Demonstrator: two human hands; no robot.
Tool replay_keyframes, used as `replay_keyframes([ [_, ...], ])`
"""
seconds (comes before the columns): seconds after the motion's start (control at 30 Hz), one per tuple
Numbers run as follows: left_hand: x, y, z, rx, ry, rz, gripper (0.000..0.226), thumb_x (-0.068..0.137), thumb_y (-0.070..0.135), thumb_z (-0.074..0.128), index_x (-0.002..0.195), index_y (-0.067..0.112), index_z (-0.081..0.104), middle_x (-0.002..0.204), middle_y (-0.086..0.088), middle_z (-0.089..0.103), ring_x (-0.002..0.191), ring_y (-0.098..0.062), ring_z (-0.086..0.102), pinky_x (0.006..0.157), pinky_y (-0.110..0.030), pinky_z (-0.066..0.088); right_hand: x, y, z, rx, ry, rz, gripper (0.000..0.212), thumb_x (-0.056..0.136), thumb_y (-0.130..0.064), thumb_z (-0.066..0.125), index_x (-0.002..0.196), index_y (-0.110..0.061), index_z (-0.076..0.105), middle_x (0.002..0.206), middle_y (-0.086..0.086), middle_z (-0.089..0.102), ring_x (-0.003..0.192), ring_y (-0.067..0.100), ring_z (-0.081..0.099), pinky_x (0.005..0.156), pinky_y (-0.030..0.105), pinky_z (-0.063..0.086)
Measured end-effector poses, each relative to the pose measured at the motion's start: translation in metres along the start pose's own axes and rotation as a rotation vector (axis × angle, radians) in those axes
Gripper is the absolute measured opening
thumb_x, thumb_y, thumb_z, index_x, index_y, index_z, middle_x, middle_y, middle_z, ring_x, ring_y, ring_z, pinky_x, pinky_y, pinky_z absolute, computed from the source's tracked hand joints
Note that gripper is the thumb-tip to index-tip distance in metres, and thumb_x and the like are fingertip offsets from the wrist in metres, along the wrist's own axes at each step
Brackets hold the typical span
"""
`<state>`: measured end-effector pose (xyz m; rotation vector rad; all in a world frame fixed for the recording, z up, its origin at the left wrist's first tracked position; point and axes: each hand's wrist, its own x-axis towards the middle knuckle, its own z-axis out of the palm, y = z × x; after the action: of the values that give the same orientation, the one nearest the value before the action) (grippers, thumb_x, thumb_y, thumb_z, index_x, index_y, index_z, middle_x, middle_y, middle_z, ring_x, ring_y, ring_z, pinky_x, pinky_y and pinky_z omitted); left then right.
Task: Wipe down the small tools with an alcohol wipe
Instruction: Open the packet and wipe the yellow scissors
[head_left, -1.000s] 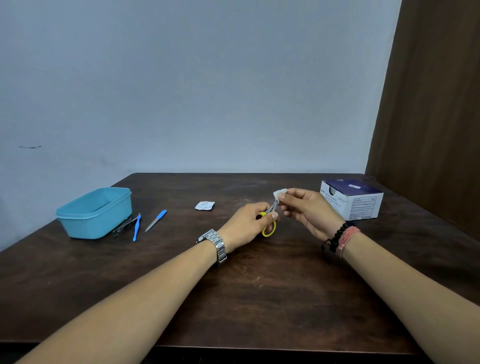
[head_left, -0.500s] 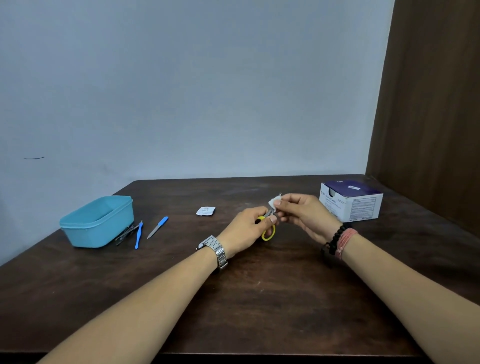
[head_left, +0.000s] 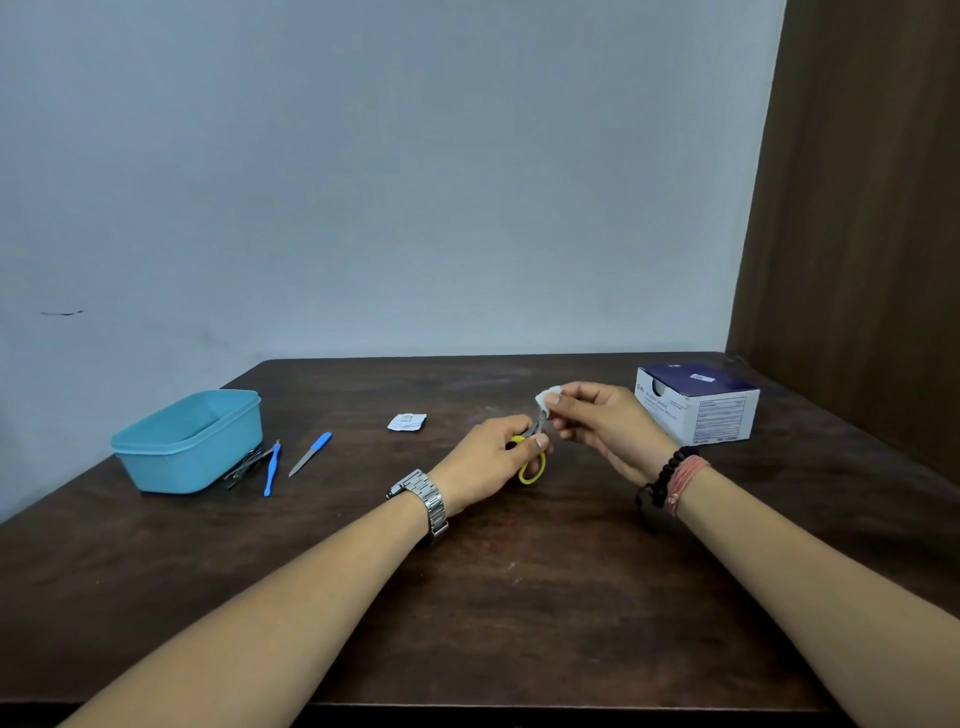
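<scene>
Over the middle of the dark wooden table (head_left: 519, 623), a person's two bare hands meet. Their left hand (head_left: 483, 465) is closed around a little pair of scissors (head_left: 532, 460) with yellow handles. One yellow loop sticks out below the fingers, and the short grey blades point up toward the other hand. Their right hand (head_left: 605, 426) pinches a small white wipe (head_left: 546, 399) between the thumb and fingers, and the wipe is folded over the tips of the blades. A silver watch (head_left: 428, 501) is on the left wrist. A black bead band and a pink band (head_left: 675, 480) are on the right wrist. Far off to the left sits a light blue tub (head_left: 189, 441). Just beside the tub lie some thin grey metal tools (head_left: 244, 467), too small to tell apart, then a blue stick tool (head_left: 272, 467), then a nail file (head_left: 310, 453) with a blue handle. A torn white wipe packet (head_left: 407, 421) lies flat between the file and the hands. At the back right, behind the right hand, stands a purple and white box (head_left: 696, 410).
</scene>
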<state>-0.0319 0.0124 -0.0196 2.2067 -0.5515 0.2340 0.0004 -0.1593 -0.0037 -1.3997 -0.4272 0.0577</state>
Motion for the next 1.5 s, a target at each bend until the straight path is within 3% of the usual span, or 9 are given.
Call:
replay_keyframes([
  [0.1, -0.0010, 0.0019, 0.0001, -0.002, -0.002, 0.008, 0.024, 0.098, 0.034, 0.052, 0.075, 0.030, 0.057, 0.070, 0.010, 0.064, 0.059, 0.002, 0.048, 0.064, -0.025, 0.037, -0.0030, 0.0017, 0.0014, -0.076, -0.058, 0.058, 0.008, 0.089, -0.007, 0.065, 0.091, 0.000, 0.067, 0.067, 0.003, 0.062, 0.059, 0.008, 0.056, 0.058, 0.017, 0.049],
  [0.33, 0.0002, 0.0032, -0.0007, 0.018, -0.018, 0.035, 0.024, 0.100, 0.033, 0.049, 0.078, 0.031, 0.057, 0.068, 0.011, 0.063, 0.067, -0.002, 0.054, 0.071, -0.026, 0.042, -0.0006, 0.0011, 0.0009, -0.031, -0.018, 0.003, 0.013, 0.089, -0.008, 0.064, 0.096, 0.002, 0.067, 0.072, 0.005, 0.061, 0.062, 0.009, 0.056, 0.059, 0.019, 0.048],
  [0.6, 0.0018, 0.0020, 0.0008, 0.026, -0.012, 0.053, 0.025, 0.101, 0.031, 0.046, 0.078, 0.032, 0.055, 0.066, 0.010, 0.060, 0.061, -0.002, 0.049, 0.066, -0.026, 0.040, 0.0013, 0.0017, -0.0002, -0.058, -0.015, -0.008, 0.014, 0.088, -0.010, 0.065, 0.096, 0.002, 0.068, 0.071, 0.009, 0.061, 0.063, 0.015, 0.056, 0.059, 0.020, 0.049],
  [0.77, 0.0027, 0.0016, 0.0000, 0.055, -0.016, 0.053, 0.028, 0.101, 0.030, 0.045, 0.074, 0.030, 0.053, 0.064, 0.009, 0.058, 0.055, 0.001, 0.046, 0.058, -0.016, 0.035, 0.0019, 0.0065, 0.0017, -0.085, -0.037, 0.014, 0.015, 0.089, -0.010, 0.064, 0.097, 0.002, 0.068, 0.070, 0.006, 0.062, 0.062, 0.012, 0.057, 0.059, 0.019, 0.049],
  [1.0, 0.0031, -0.0001, -0.0003, 0.035, -0.037, 0.041, 0.022, 0.101, 0.032, 0.046, 0.087, 0.023, 0.060, 0.066, 0.009, 0.061, 0.058, -0.001, 0.049, 0.062, -0.021, 0.039, 0.0016, 0.0025, 0.0020, 0.001, 0.004, -0.024, 0.008, 0.090, -0.009, 0.062, 0.092, -0.005, 0.068, 0.066, -0.003, 0.063, 0.060, 0.008, 0.056, 0.058, 0.018, 0.047],
  [1.17, 0.0024, 0.0019, 0.0020, 0.054, -0.048, 0.050, 0.023, 0.100, 0.031, 0.047, 0.081, 0.026, 0.058, 0.066, 0.008, 0.061, 0.060, -0.005, 0.050, 0.061, -0.021, 0.039, -0.0027, 0.0049, 0.0014, -0.092, -0.035, 0.054, 0.012, 0.090, -0.015, 0.064, 0.094, -0.005, 0.069, 0.067, 0.006, 0.061, 0.060, 0.015, 0.058, 0.057, 0.019, 0.047],
  [1.3, 0.0018, 0.0026, 0.0017, 0.042, -0.044, 0.038, 0.021, 0.100, 0.031, 0.048, 0.085, 0.025, 0.060, 0.066, 0.008, 0.061, 0.063, -0.005, 0.052, 0.065, -0.024, 0.041, -0.0023, 0.0001, 0.0008, -0.012, 0.017, -0.006, 0.009, 0.091, -0.012, 0.062, 0.091, -0.007, 0.070, 0.068, 0.000, 0.061, 0.061, 0.008, 0.056, 0.057, 0.018, 0.047],
  [1.5, 0.0016, 0.0032, 0.0009, 0.054, -0.052, 0.050, 0.023, 0.100, 0.031, 0.047, 0.080, 0.030, 0.058, 0.064, 0.009, 0.060, 0.062, -0.007, 0.051, 0.066, -0.027, 0.041, -0.0050, 0.0019, 0.0026, -0.048, -0.008, 0.024, 0.012, 0.090, -0.011, 0.064, 0.096, -0.002, 0.068, 0.069, 0.005, 0.060, 0.060, 0.010, 0.056, 0.057, 0.017, 0.048],
])
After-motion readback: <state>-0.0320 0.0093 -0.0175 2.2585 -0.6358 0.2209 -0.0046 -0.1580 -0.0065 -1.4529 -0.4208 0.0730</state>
